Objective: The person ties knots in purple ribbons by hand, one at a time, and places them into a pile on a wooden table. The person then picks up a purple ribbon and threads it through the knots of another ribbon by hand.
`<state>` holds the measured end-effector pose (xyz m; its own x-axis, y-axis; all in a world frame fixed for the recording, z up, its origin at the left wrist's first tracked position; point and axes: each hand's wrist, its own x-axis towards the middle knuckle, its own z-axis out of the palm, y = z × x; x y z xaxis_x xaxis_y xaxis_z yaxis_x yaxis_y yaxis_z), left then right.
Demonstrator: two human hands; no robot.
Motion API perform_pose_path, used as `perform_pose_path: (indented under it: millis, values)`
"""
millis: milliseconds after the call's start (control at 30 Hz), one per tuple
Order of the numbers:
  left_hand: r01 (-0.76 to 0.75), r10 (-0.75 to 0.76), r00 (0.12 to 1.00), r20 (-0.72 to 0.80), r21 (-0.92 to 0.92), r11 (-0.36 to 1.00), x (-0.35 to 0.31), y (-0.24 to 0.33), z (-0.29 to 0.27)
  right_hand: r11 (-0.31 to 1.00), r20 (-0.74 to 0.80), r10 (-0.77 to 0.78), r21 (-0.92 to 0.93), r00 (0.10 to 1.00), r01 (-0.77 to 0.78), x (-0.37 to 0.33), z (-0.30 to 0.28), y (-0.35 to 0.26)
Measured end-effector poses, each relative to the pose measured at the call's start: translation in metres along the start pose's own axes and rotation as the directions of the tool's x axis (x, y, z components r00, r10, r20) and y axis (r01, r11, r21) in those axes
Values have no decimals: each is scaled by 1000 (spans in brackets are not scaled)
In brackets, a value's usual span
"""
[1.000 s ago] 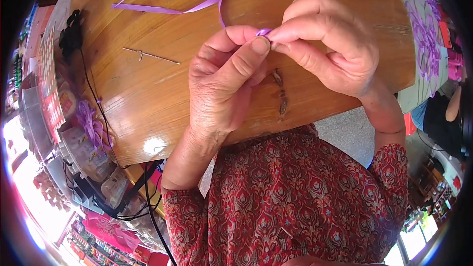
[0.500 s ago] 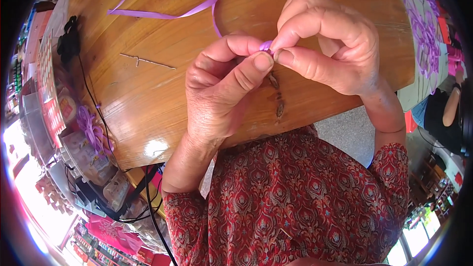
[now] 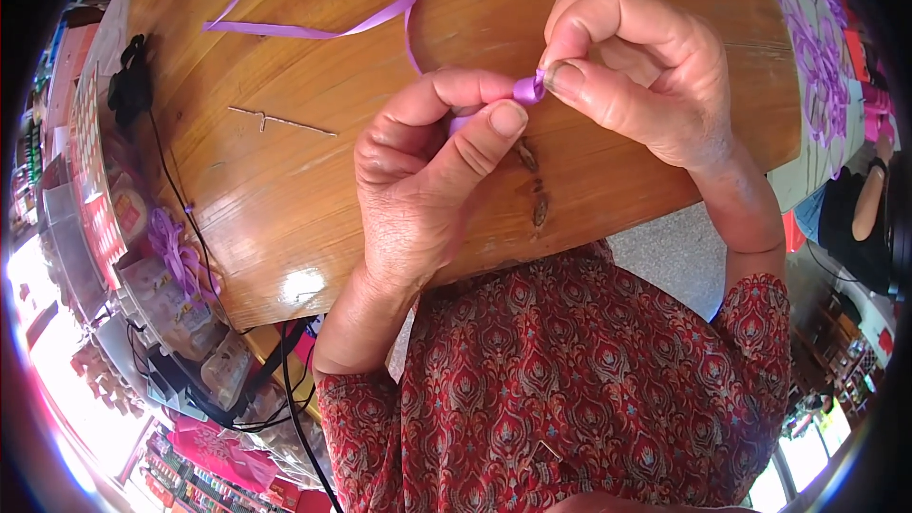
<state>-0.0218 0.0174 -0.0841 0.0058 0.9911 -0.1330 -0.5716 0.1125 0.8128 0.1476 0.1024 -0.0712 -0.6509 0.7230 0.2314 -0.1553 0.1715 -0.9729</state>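
Note:
Between my two hands, above the wooden table (image 3: pixel 285 171), is a purple ribbon (image 3: pixel 528 89) with a small loop or fold at its end. My left hand (image 3: pixel 427 147) pinches it from the left between thumb and forefinger. From the right, my right hand (image 3: pixel 636 71) grips the folded tip with thumb and forefinger. A length of the ribbon shows behind the left fingers. More purple ribbon (image 3: pixel 285 29) lies in loose strands at the far side of the table. A thin twisted wire-like tool (image 3: pixel 282 120) rests on the wood left of my left hand.
A black cord (image 3: pixel 171 166) runs down the table's left edge. Past it are plastic packets (image 3: pixel 171 299) and a purple ribbon bundle (image 3: pixel 176 245). On the right, a pale surface carries tangled purple ribbon (image 3: pixel 819 66); a person in black (image 3: pixel 855 228) is beyond.
My right hand has shifted slightly up and right, drawing the ribbon's folded tip away from my left fingers. More of the purple loop shows now.

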Motion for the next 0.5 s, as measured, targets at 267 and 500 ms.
perform_pose_path:
  millis: [267,500]
  values:
    - [41,-41,999,-24,-32,999,0,-1,-4,994,18,-81,-66,997,82,2,-5,2]
    - [52,-53,998,-38,-29,998,1,-2,-4,944,30,-149,-294,988,151,6,-8,-5]
